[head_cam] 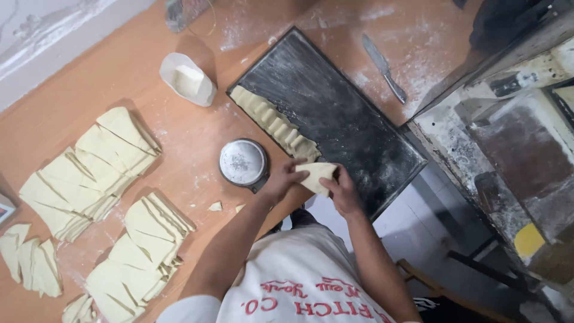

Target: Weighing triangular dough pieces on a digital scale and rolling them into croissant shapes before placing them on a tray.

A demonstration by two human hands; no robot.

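One row of folded dough [275,122] lines the dark tray [353,119].

- The baking tray [347,113] lies on the table [119,78], its near corner jutting over the table's near edge.
- A row of folded dough pieces [275,122] runs along the tray's left edge.
- The round tin [243,161] sits just left of the tray's near end.
- The small tub [186,79] stands farther back, left of the tray.
- The knife [384,67] lies on the table beyond the tray's far right edge.
- Stacks of cut dough sheets [89,170] cover the table's left part, near its near edge.
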